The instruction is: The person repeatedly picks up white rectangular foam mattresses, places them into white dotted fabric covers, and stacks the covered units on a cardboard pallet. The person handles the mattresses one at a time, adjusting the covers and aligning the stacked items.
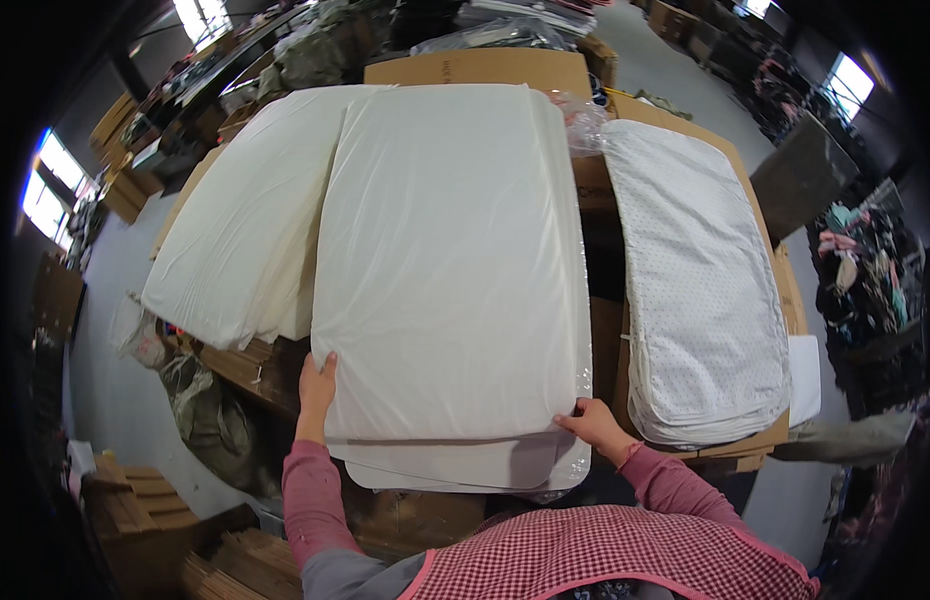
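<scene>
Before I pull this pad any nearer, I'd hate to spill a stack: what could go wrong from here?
1. The white foam pad lies in a clear plastic bag on loose sheets that overhang the near edge; held only at its corners by the left hand and right hand, it might slide off.
2. The leaning white stack beside it is already fanned out and could slip.

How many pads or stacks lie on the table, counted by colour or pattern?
Plain white pad in clear plastic, held by left hand and right hand: 1
Plain white stack: 1
White dotted stack: 1
Total: 3
</scene>
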